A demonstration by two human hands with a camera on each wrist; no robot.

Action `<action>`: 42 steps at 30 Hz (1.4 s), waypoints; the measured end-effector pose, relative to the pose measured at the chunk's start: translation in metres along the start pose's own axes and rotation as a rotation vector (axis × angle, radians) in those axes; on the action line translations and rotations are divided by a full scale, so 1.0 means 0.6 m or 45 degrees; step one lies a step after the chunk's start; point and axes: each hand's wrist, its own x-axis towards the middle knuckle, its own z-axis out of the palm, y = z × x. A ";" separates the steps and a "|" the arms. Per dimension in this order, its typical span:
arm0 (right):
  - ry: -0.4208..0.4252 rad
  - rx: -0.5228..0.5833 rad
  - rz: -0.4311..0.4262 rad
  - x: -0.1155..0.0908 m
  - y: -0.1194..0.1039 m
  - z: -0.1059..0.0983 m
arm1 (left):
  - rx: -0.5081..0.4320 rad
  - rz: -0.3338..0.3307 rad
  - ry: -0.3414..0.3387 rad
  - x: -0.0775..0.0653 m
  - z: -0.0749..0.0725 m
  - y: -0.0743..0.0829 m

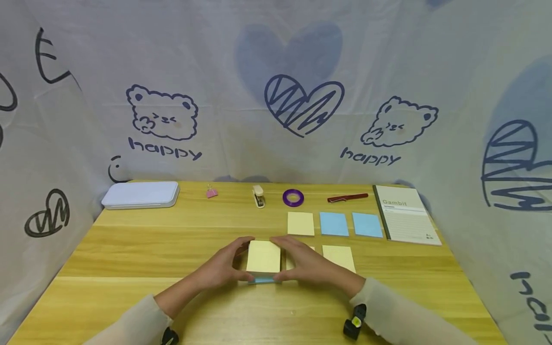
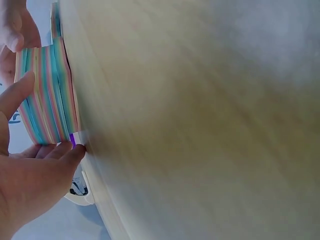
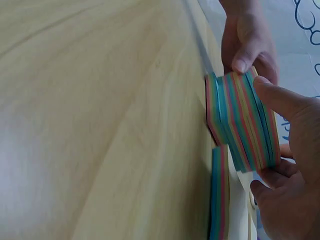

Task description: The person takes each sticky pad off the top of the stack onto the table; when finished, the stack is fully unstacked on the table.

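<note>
One notebook (image 1: 407, 211) reads "Gambit", and the white cloth backdrop (image 1: 233, 148) says "happy" beneath two bear drawings (image 1: 168, 128); on the wooden tabletop (image 1: 172, 249), near the middle, we pinch a sticky-note stack (image 1: 263, 258) between thumb and fingers of our left grip (image 1: 220, 269) and right grip (image 1: 309, 265); only our wrist views show its multicoloured striped sides

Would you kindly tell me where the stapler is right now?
In the head view, the stapler is at the back of the table, just left of centre, between the pink clip on its left and the purple tape on its right.
</note>
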 end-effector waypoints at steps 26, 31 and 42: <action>0.114 0.023 0.051 -0.013 -0.004 0.001 | 0.006 0.014 -0.017 0.004 0.000 -0.006; 0.132 0.010 0.042 -0.034 0.006 -0.014 | 0.014 -0.016 -0.002 0.004 0.002 -0.008; 0.189 0.169 0.141 -0.113 0.048 -0.065 | 0.012 -0.049 -0.001 0.001 0.001 -0.004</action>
